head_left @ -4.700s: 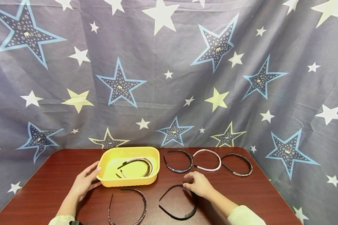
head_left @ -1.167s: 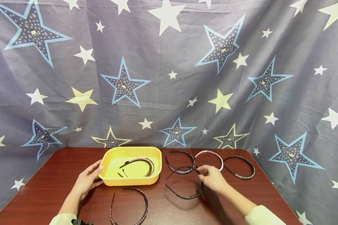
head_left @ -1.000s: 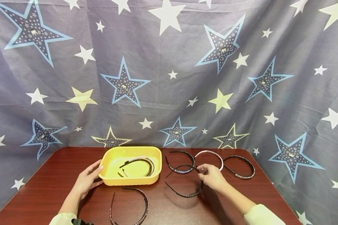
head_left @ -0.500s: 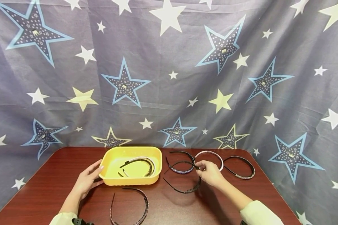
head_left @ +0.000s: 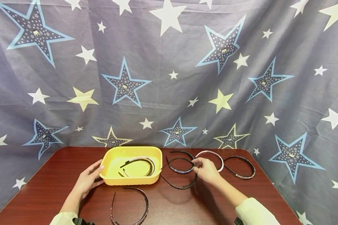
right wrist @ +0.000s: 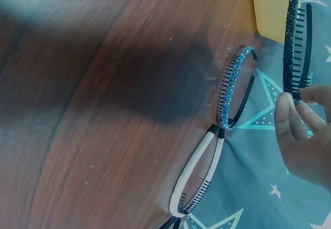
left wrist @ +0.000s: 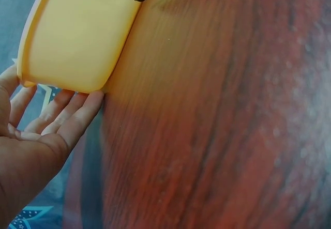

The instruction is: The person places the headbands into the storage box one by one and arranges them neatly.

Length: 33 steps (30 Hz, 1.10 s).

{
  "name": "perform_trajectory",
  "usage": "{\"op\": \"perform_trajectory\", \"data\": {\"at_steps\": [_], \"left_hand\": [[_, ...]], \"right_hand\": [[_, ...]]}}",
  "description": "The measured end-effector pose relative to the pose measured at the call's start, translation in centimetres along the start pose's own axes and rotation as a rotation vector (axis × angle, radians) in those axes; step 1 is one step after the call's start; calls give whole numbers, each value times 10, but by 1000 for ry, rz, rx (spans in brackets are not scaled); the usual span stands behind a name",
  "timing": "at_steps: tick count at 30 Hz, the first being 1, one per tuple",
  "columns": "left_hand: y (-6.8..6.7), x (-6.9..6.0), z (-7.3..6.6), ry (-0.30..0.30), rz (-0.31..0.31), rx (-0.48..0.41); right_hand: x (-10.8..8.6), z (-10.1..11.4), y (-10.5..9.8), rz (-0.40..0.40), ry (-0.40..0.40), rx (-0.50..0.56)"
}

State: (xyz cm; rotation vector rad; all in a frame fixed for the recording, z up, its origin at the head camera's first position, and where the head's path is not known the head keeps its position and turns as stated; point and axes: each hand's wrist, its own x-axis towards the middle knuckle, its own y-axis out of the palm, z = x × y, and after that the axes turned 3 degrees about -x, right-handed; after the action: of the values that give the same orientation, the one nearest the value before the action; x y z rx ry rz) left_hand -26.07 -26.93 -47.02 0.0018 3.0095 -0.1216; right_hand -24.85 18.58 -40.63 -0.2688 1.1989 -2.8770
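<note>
Head view: right hand [head_left: 207, 171] has brought black headband [head_left: 183, 188] nearer yellow tray [head_left: 129, 182].

Soft shadow darkens the table [right wrist: 103, 172] — wrist views look dim.

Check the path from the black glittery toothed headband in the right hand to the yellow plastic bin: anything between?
Nothing visible except the right wall of the yellow plastic bin, by the tips of the black glittery headband. The blue glittery headband lies below, not between.
</note>
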Motion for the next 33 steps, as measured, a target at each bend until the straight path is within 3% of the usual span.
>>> {"op": "perform_trajectory", "data": {"at_steps": [33], "left_hand": [[-1,0,1,-3,-3,-5]], "right_hand": [[20,23,8,-37,-58,-66]]}}
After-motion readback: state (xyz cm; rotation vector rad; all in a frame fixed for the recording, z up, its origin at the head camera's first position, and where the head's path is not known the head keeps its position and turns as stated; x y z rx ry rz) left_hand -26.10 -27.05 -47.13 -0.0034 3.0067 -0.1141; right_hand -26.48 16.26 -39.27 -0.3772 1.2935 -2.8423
